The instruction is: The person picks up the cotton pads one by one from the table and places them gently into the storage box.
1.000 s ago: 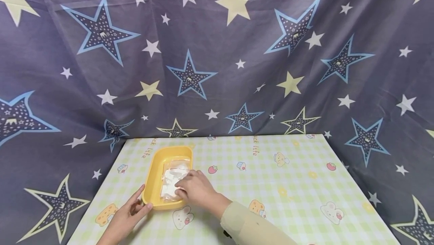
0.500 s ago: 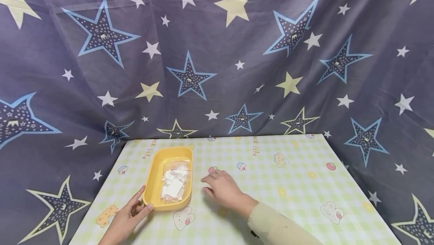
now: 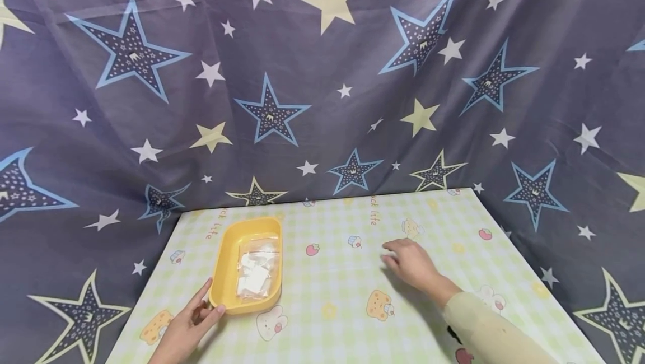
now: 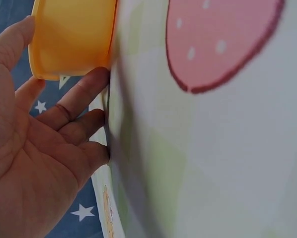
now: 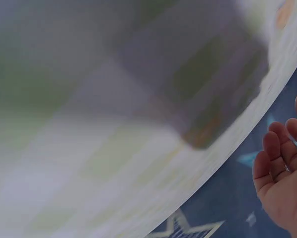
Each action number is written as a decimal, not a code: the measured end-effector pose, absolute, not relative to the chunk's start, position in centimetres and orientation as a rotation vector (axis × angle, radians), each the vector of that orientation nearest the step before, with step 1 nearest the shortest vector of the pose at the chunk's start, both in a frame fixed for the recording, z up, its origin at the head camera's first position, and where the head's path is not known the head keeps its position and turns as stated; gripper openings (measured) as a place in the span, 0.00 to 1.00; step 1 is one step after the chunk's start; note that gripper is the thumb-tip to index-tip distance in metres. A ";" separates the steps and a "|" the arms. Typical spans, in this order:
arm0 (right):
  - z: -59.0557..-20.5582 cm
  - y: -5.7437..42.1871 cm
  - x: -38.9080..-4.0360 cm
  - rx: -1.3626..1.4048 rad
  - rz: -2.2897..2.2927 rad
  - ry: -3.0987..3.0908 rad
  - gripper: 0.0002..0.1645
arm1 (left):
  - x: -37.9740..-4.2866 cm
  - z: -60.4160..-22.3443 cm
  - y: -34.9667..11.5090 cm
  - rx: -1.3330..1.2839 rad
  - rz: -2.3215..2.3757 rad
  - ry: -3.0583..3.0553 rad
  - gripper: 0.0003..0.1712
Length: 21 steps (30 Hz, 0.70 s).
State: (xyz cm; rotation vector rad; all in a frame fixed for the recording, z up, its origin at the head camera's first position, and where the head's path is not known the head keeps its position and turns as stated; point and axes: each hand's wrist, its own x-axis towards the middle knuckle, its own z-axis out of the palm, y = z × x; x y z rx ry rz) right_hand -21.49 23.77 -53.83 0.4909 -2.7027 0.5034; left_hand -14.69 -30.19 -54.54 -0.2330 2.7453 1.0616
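Note:
A yellow plastic tray [image 3: 223, 274] with rounded corners sits at the left of the table. Inside it, toward its right side, lies a clear plastic bag [image 3: 258, 269] with white pieces in it. My left hand [image 3: 184, 326] holds the tray's near left corner, thumb at the front wall and index finger along the left side. In the left wrist view, the other fingers of that hand curl down by the tablecloth under the tray [image 4: 74, 39]. Well to the right of the tray, my right hand [image 3: 412, 264] hovers over the table with loosely bent fingers, holding nothing.
A green-and-white checked tablecloth [image 3: 332, 280] with printed cartoon figures covers the table. Behind and beside the table hangs a dark cloth [image 3: 302, 61] with stars. Its far edge meets the table's back edge.
The right hand has left the plastic bag in the tray and moved right across the table. The left hand has stayed at the tray's corner. The head view has shifted slightly.

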 end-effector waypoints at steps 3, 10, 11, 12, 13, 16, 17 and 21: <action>-53.7 26.8 -21.1 0.394 0.508 -2.738 0.19 | -14.6 -54.7 -30.3 -0.240 1.062 2.735 0.57; -53.2 32.6 -19.7 0.265 0.477 -2.768 0.22 | -14.4 -54.7 -30.6 -0.196 1.027 2.774 0.57; -53.1 33.3 -19.5 0.238 0.483 -2.776 0.22 | -14.4 -54.6 -30.6 -0.175 1.025 2.782 0.56; -52.9 33.9 -19.3 0.212 0.488 -2.789 0.23 | -14.5 -54.4 -30.6 -0.155 1.024 2.788 0.56; -52.7 34.5 -19.1 0.183 0.501 -2.804 0.24 | -14.6 -54.3 -30.7 -0.138 1.018 2.801 0.56; -52.3 35.8 -18.8 0.109 0.542 -2.848 0.26 | -14.9 -53.6 -31.0 -0.070 0.976 2.855 0.53; -52.2 36.2 -18.8 0.095 0.553 -2.858 0.27 | -15.0 -53.4 -31.3 -0.048 0.953 2.880 0.52; -52.0 37.4 -18.7 0.049 0.584 -2.891 0.30 | -15.7 -52.5 -32.3 0.053 0.874 3.028 0.45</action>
